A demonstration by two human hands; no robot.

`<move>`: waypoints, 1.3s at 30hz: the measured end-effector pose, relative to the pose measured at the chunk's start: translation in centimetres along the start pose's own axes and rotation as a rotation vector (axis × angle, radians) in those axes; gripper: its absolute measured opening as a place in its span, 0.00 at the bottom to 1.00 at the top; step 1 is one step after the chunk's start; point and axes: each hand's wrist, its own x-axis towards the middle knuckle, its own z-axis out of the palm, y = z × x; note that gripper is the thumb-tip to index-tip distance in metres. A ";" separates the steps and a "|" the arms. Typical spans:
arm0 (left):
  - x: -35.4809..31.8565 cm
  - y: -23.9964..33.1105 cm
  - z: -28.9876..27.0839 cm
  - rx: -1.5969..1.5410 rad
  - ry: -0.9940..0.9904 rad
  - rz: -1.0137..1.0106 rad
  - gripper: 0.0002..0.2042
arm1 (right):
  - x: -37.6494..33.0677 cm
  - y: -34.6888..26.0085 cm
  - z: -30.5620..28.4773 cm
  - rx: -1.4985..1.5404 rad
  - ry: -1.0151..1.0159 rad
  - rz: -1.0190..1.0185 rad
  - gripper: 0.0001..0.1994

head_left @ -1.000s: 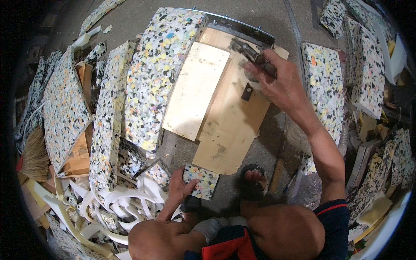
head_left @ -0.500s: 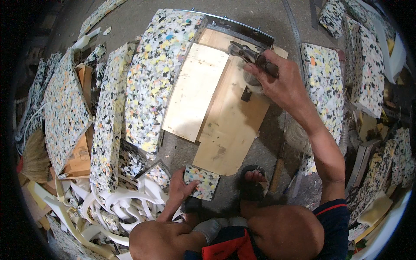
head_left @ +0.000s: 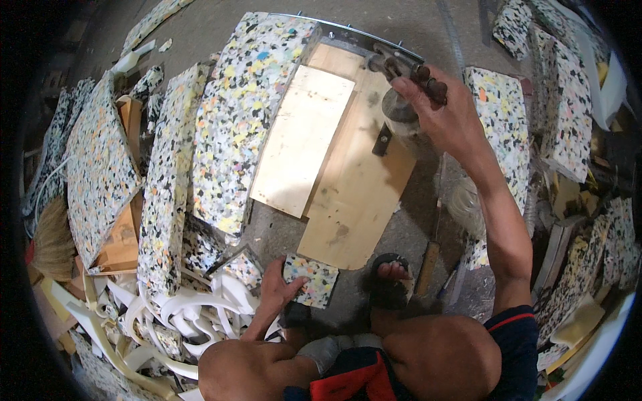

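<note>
In my right hand (head_left: 449, 110) is a dark spray gun (head_left: 396, 67) with a round grey cup (head_left: 400, 112) beneath it; my fingers are wrapped round its handle. It hangs over the upper right of a pale wooden board (head_left: 354, 227). A small block of speckled foam (head_left: 314, 281) lies at the board's lower end, near my feet. My left hand (head_left: 275, 289) grips its left side, thumb across the top and the other fingers partly hidden. A second, lighter board (head_left: 304, 140) lies to the left, overlapping the first.
Large speckled foam slabs (head_left: 247, 120) lie left of the boards, and another foam slab (head_left: 498, 127) is at right. White foam offcuts (head_left: 207, 307) heap at lower left beside a straw broom (head_left: 55, 244). A curved metal strip (head_left: 348, 27) edges the boards' far end.
My right hand has moved the spray gun a little right and away from me, uncovering more of a dark metal piece on the board. My left hand stays on the foam block.
</note>
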 end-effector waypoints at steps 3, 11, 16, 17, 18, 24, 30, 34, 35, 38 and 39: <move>0.1 0.0 0.1 -0.087 0.002 0.013 0.39 | 0.3 0.1 -0.3 0.043 0.043 0.019 0.22; -0.2 0.5 -0.2 -0.116 0.012 0.000 0.38 | 0.1 0.3 -0.7 -0.030 -0.065 0.006 0.24; -0.2 1.0 -0.3 -0.071 0.021 0.023 0.37 | 0.2 0.2 -0.7 0.065 -0.016 0.060 0.23; -0.1 1.1 -0.3 -0.104 0.015 0.016 0.37 | 0.2 0.1 -0.6 0.078 -0.002 0.046 0.22; -0.1 1.1 -0.3 -0.167 0.006 0.000 0.37 | 0.2 0.1 -0.5 0.064 0.021 0.041 0.22; -0.3 1.0 -0.3 -0.044 0.050 0.054 0.37 | 0.1 0.1 -0.3 0.076 0.061 -0.011 0.22; -0.1 0.5 -0.3 -0.051 0.046 0.080 0.38 | 0.3 0.1 0.2 0.053 0.071 -0.021 0.22; -0.1 0.2 -0.2 -0.063 0.022 0.066 0.38 | 0.3 -0.2 0.3 0.054 0.024 -0.004 0.22; -0.1 0.2 -0.1 -0.077 0.019 0.062 0.38 | 0.2 -0.3 0.2 0.054 0.010 -0.003 0.22; -0.1 0.1 0.0 -0.032 0.028 0.049 0.38 | 0.2 -0.5 -0.1 0.068 0.014 0.007 0.23; -0.1 0.1 0.0 -0.017 0.037 0.057 0.38 | 0.2 -0.5 -0.2 0.033 -0.007 0.003 0.23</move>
